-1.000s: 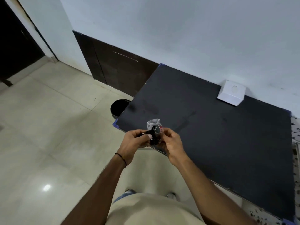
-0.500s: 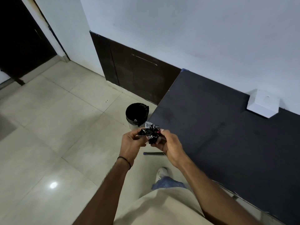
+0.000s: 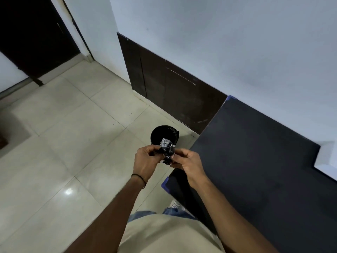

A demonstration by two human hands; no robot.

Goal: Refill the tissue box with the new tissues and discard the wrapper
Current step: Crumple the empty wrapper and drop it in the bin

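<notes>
From the head view, my left hand [image 3: 145,162] and right hand [image 3: 189,164] both pinch one crumpled wrapper [image 3: 166,151] between them, fingers curled tight on it; it hangs in the air in front of the one black bin [image 3: 164,134] on the floor [image 3: 73,143], covering part of the bin's near rim; the bin stands just beside the corner of the one dark table [image 3: 255,170], near the brown wall panel [image 3: 173,95]; one white box [image 3: 326,159] sits at the table's far right edge, cut off by the frame, well apart from my hands; one thin band [image 3: 139,178] circles my left wrist.
</notes>
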